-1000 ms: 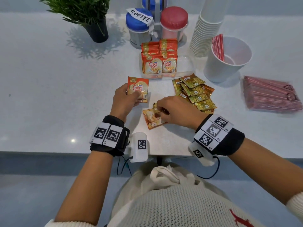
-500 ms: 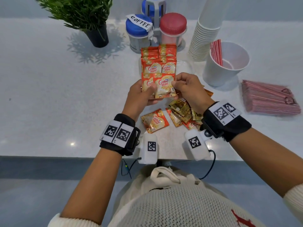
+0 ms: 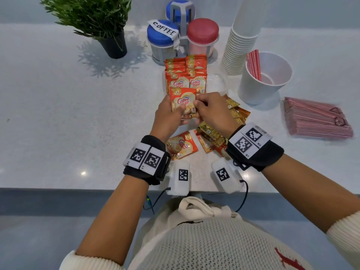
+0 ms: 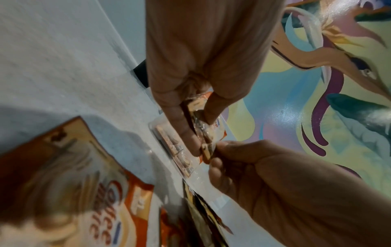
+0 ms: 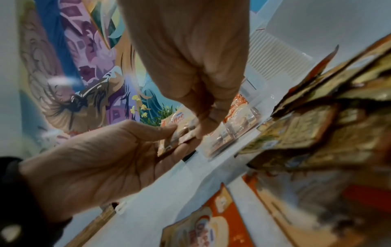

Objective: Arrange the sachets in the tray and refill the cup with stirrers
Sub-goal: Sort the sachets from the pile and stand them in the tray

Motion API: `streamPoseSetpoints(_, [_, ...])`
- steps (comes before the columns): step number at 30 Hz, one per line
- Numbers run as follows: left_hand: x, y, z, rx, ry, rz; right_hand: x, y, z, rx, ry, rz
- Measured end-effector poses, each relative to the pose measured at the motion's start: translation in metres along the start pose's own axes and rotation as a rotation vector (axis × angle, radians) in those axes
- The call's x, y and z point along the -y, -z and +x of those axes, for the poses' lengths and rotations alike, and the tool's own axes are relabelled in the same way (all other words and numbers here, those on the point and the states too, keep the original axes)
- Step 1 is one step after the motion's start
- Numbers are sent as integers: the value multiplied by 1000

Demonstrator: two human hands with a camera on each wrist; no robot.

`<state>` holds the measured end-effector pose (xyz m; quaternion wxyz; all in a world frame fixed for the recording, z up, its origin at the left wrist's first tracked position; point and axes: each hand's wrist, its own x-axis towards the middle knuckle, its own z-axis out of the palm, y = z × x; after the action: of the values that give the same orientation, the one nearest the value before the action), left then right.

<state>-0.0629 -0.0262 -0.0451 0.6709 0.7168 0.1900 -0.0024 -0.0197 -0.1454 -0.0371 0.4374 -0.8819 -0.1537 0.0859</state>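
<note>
Left hand (image 3: pixel 169 115): fingers curled round orange Coffee mate sachets (image 3: pixel 183 102), held upright just in front of tray.
Right hand (image 3: pixel 211 110): thumb and fingertips pinch same sachets' right edge.
Tray (image 3: pixel 218 82): clear, left side packed with orange sachets.
Loose sachets (image 3: pixel 212 133): gold and orange pile on counter under right wrist.
Cup (image 3: pixel 266 78): white, few red stirrers (image 3: pixel 253 63) inside.
Stirrer pile (image 3: pixel 315 117): on counter, right of cup.

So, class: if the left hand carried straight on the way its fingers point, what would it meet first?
Most likely the Coffee mate sachets standing in the clear tray, just beyond the sachets the left hand holds; depth is hard to judge.
</note>
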Motion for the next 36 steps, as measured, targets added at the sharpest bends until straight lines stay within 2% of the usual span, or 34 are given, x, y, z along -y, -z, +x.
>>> streamPoseSetpoints(2, [3, 4, 2, -50, -6, 8, 1, -1, -3, 83, 25, -93])
streamPoseSetpoints(7, [8, 20, 4, -131, 15, -20, -3, -11, -9, 479, 113, -457])
streamPoseSetpoints(10, [10, 25, 3, -141, 29, -24, -3, -22, -15, 567, 173, -646])
streamPoseSetpoints(13, [13, 29, 0, -154, 45, -9, 2, -25, -17, 568, 212, -721])
streamPoseSetpoints(18, [16, 33, -2, -157, 52, -4, 6, -26, -13, 632, 170, -772])
streamPoseSetpoints(22, [14, 35, 0, -159, 33, -9, 4, -27, -14, 668, 96, -654])
streamPoseSetpoints(27, [10, 33, 4, -154, 24, 3, 3, -24, -14, 639, 75, -581])
streamPoseSetpoints(32, [11, 32, 7, -170, 62, 18, 9, -9, -9, 506, 101, -413])
streamPoseSetpoints(36, [7, 27, 6, -62, 90, 23, 8, 3, 6, 355, 138, -367])
